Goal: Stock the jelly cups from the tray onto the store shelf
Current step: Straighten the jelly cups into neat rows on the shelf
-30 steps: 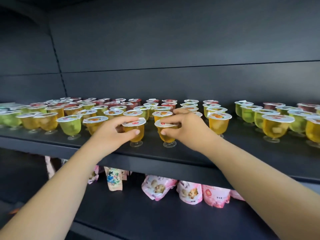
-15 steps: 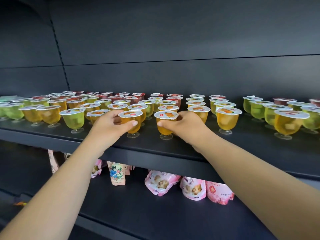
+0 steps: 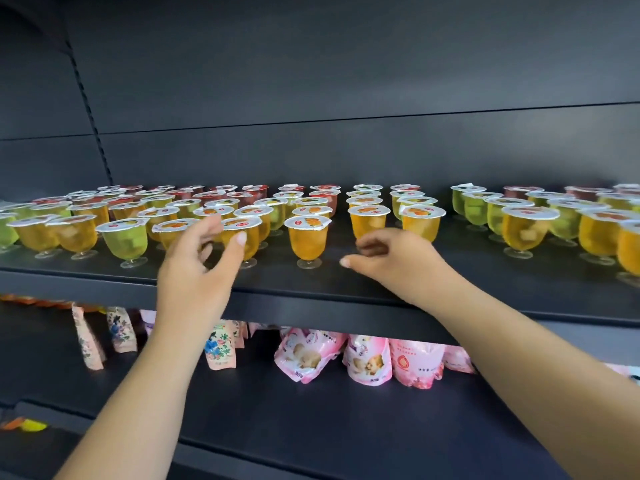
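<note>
A: Orange jelly, two front cups. One (image 3: 242, 242) stands partly behind the left hand (image 3: 197, 268), the other (image 3: 308, 239) stands free between the hands. Both upright on the shelf (image 3: 311, 285), near its front edge.

B: Left hand pose?

A: Raised in front of the shelf, palm toward the cups, fingers spread and loosely bent, thumb (image 3: 235, 247) pointing up across the cup behind it. Holds nothing. Whether the thumb touches that cup, I cannot tell.

B: Right hand (image 3: 398, 261)?

A: Low over the shelf, knuckles up, fingers loosely curled, thumb stretched left toward the free cup but apart from it. Holds nothing.

B: Rest of the stock?

A: Rows of cups (image 3: 207, 206) behind, orange, green, red, all upright with foil lids. Another group (image 3: 530, 230) well apart to the right. Pink pouches (image 3: 367, 362) on the lower shelf (image 3: 311, 410), under the forearms.
</note>
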Motion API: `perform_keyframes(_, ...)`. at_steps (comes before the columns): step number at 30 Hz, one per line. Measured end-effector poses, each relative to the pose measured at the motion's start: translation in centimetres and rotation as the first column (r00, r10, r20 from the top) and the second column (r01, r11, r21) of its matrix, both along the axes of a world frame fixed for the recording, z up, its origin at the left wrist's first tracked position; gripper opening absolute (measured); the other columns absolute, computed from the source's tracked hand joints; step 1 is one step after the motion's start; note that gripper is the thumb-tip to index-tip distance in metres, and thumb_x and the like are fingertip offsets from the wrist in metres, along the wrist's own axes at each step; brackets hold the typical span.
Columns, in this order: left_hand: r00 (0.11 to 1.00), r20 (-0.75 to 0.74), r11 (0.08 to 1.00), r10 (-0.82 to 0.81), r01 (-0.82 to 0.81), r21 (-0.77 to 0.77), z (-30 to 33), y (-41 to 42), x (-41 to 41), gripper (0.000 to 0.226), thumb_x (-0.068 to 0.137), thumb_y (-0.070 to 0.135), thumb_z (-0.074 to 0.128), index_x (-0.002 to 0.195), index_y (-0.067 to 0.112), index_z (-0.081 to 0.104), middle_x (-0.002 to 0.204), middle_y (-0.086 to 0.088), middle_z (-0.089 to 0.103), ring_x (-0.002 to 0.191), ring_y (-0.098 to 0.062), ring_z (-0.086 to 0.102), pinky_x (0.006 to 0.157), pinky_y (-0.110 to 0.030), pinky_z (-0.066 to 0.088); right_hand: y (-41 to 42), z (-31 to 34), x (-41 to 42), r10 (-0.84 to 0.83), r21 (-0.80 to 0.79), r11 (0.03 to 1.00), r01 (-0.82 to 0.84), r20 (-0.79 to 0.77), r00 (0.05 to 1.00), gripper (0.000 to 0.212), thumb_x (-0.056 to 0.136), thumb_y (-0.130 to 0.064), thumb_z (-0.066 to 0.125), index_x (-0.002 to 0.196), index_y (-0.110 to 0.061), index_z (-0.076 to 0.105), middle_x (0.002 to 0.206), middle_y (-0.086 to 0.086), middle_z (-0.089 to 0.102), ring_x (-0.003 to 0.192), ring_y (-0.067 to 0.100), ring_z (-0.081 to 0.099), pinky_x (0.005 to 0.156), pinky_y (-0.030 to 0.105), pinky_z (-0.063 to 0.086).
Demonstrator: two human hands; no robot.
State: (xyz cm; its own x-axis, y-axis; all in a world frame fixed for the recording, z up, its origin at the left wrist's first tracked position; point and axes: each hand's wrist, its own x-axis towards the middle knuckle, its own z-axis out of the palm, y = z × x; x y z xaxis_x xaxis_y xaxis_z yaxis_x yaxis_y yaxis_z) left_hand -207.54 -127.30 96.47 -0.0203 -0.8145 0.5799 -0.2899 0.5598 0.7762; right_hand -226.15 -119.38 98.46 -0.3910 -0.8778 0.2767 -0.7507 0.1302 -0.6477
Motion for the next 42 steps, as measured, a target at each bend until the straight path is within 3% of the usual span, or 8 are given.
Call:
perform_keyframes(7, 0.881, 0.136, 0.892, -0.453, 0.447, 0.069, 1.0, 7.2, -8.6, 0.029, 0.085, 0.032, 0.060, 0.114, 0.028, 0.057, 0.098, 0.026, 0.054, 0.084, 0.019, 0.052, 0.067, 0.009, 0.036, 9.0, -0.6, -5.4, -0.285, -0.248, 0.925, 0.289, 0.053, 0.957, 0.033, 0.080, -0.032, 0.069, 0.108, -0.015, 0.064, 0.092, -0.006, 0.063, 0.090, 0.009, 0.058, 0.085, 0.017, 0.042)
perform_keyframes(12, 0.726, 0.230, 0.758, -0.649, 0.590, 0.276, 1.9, 9.5, -17.7, 0.059, 0.083, 0.038, 0.065, 0.134, 0.015, 0.045, 0.136, 0.002, 0.050, 0.118, -0.008, 0.050, 0.091, -0.016, 0.040, 15.2, -1.0, -9.0, -0.473, -0.422, 0.734, 0.533, 0.246, 0.846, 0.024, 0.080, -0.026, 0.070, 0.100, -0.015, 0.063, 0.086, -0.004, 0.062, 0.085, 0.011, 0.057, 0.074, 0.013, 0.037)
perform_keyframes(15, 0.718, 0.241, 0.749, -0.653, 0.567, 0.341, 2.2, 9.7, -22.1, 0.072, 0.080, 0.037, 0.069, 0.139, 0.013, 0.035, 0.143, -0.004, 0.042, 0.128, -0.018, 0.043, 0.101, -0.029, 0.038, 17.3, -1.1, -10.3, -0.563, -0.422, 0.646, 0.636, 0.299, 0.770, 0.037, 0.081, -0.026, 0.070, 0.113, -0.009, 0.060, 0.094, 0.000, 0.061, 0.090, 0.014, 0.056, 0.078, 0.018, 0.035)
perform_keyframes(18, 0.753, 0.276, 0.793, -0.597, 0.502, 0.346, 2.5, 9.6, -25.1, 0.073, 0.079, 0.041, 0.069, 0.137, 0.014, 0.035, 0.139, -0.005, 0.045, 0.125, -0.023, 0.046, 0.094, -0.031, 0.040, 17.6, -1.0, -11.1, -0.605, -0.306, 0.699, 0.646, 0.228, 0.763, 0.042, 0.084, -0.029, 0.066, 0.118, -0.006, 0.056, 0.102, 0.006, 0.063, 0.094, 0.018, 0.055, 0.075, 0.019, 0.031)
perform_keyframes(24, 0.797, 0.346, 0.859, -0.495, 0.390, 0.330, 2.5, 9.3, -27.8, 0.048, 0.082, 0.045, 0.063, 0.117, 0.013, 0.057, 0.102, 0.004, 0.060, 0.083, -0.016, 0.056, 0.057, -0.023, 0.038, 16.4, -0.4, -12.6, -0.637, -0.168, 0.734, 0.658, 0.163, 0.753, 0.052, 0.087, -0.035, 0.061, 0.127, -0.004, 0.048, 0.123, 0.012, 0.060, 0.113, 0.029, 0.054, 0.081, 0.028, 0.038)
perform_keyframes(29, 0.799, 0.325, 0.849, -0.505, 0.394, 0.353, 2.5, 8.8, -28.4, 0.047, 0.084, 0.043, 0.062, 0.118, 0.010, 0.058, 0.118, -0.007, 0.061, 0.106, -0.025, 0.057, 0.072, -0.026, 0.039, 14.9, 0.3, -13.9, -0.670, -0.147, 0.715, 0.684, 0.137, 0.730, 0.041, 0.090, -0.033, 0.057, 0.117, -0.002, 0.053, 0.111, 0.014, 0.063, 0.086, 0.023, 0.052, 0.071, 0.026, 0.036)
perform_keyframes(34, 0.795, 0.287, 0.826, -0.535, 0.419, 0.377, 2.7, 9.1, -26.4, 0.043, 0.082, 0.043, 0.064, 0.111, 0.011, 0.063, 0.113, -0.007, 0.063, 0.103, -0.026, 0.058, 0.074, -0.028, 0.041, 14.2, -0.5, -14.5, -0.744, -0.177, 0.624, 0.761, 0.162, 0.648, 0.048, 0.088, -0.039, 0.059, 0.121, -0.004, 0.051, 0.113, 0.014, 0.062, 0.102, 0.031, 0.058, 0.071, 0.028, 0.038)
perform_keyframes(42, 0.849, 0.364, 0.923, -0.384, 0.361, 0.132, 0.7, 9.5, -17.2, 0.033, 0.083, 0.049, 0.058, 0.100, 0.021, 0.057, 0.084, 0.014, 0.051, 0.073, -0.002, 0.047, 0.058, -0.012, 0.034, 12.6, -1.2, -9.8, -0.603, -0.218, 0.777, 0.591, 0.016, 0.798, 0.044, 0.086, -0.046, 0.058, 0.108, -0.008, 0.059, 0.102, 0.008, 0.067, 0.094, 0.025, 0.060, 0.069, 0.027, 0.036)
